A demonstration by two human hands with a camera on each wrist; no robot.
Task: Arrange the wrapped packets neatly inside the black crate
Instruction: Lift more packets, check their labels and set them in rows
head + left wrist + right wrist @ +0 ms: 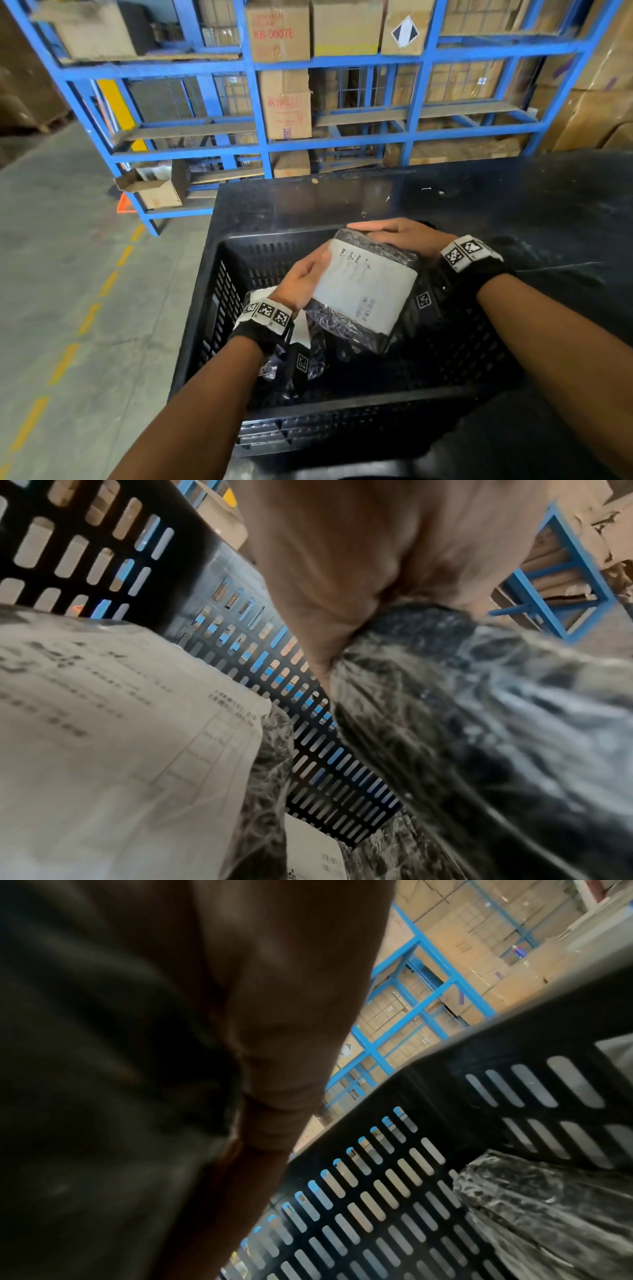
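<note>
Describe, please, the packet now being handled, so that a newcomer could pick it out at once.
Find the black crate on the dark table before the blue racking. Above its middle, the left hand and right hand hold one wrapped packet, tilted, its large white label facing up. Unlike the other packets lying low in the crate, it is lifted clear of them.

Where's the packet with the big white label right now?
In the head view the packet is held above the middle of the black crate, tilted, with the left hand on its left edge and the right hand on its far corner.
</note>
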